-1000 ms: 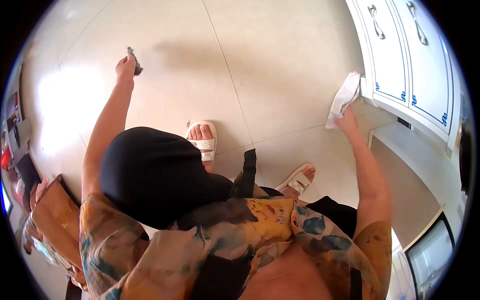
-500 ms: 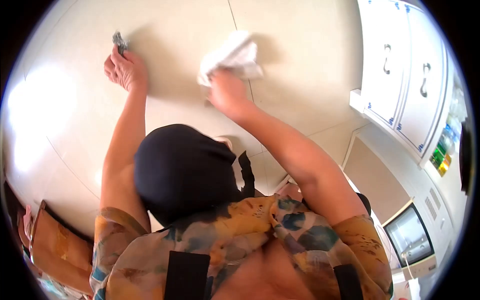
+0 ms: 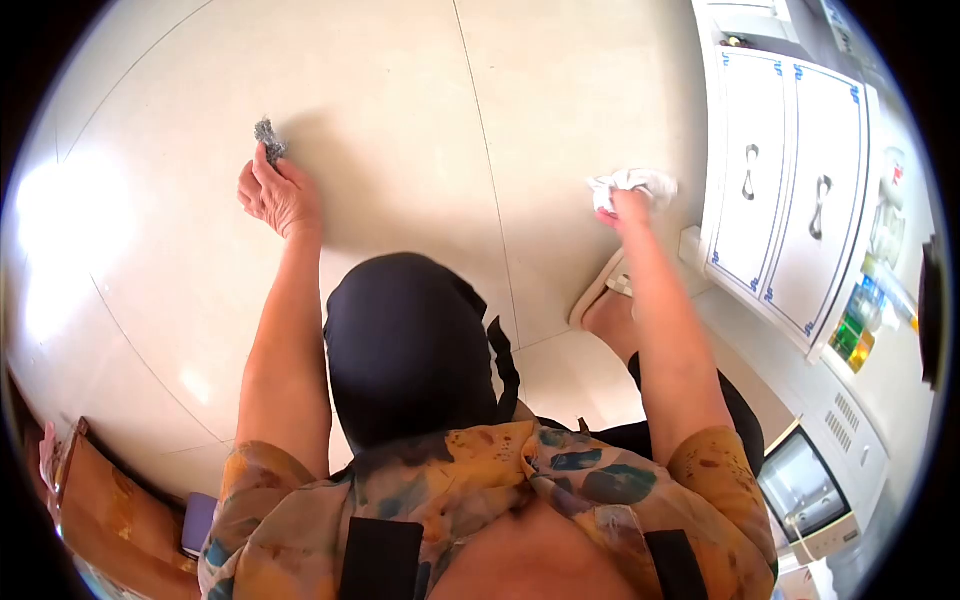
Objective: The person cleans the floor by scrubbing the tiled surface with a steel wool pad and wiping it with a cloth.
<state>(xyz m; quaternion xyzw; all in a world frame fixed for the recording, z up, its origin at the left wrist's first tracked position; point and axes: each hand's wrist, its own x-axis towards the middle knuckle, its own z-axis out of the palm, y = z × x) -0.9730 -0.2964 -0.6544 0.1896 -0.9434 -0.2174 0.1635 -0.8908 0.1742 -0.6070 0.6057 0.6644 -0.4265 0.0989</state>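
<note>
On the left, my left hand (image 3: 282, 200) pinches a steel wool scrubber (image 3: 268, 138), a grey, shiny tangle poking up past the fingertips. It is over the cream tiled floor (image 3: 400, 130); whether it touches the tiles I cannot tell. Out to the right, my right hand (image 3: 630, 208) grips a crumpled white cloth (image 3: 656, 186) against the floor, not far from the white cabinet. The fingers under the cloth are partly hidden. My black-clad knee (image 3: 410, 340) is bent up between the two arms.
White cabinet doors (image 3: 790, 190) with blue trim and curved handles line the right side. My slippered foot (image 3: 612, 300) rests near the cabinet base. Bottles (image 3: 860, 320) and a microwave-like appliance (image 3: 805, 480) lie lower right. Brown furniture (image 3: 120, 500) stands lower left.
My right hand has swept the white cloth from the middle of the floor far to the right. The left hand keeps the scrubber and appears slightly lower and further right as the view shifts.
</note>
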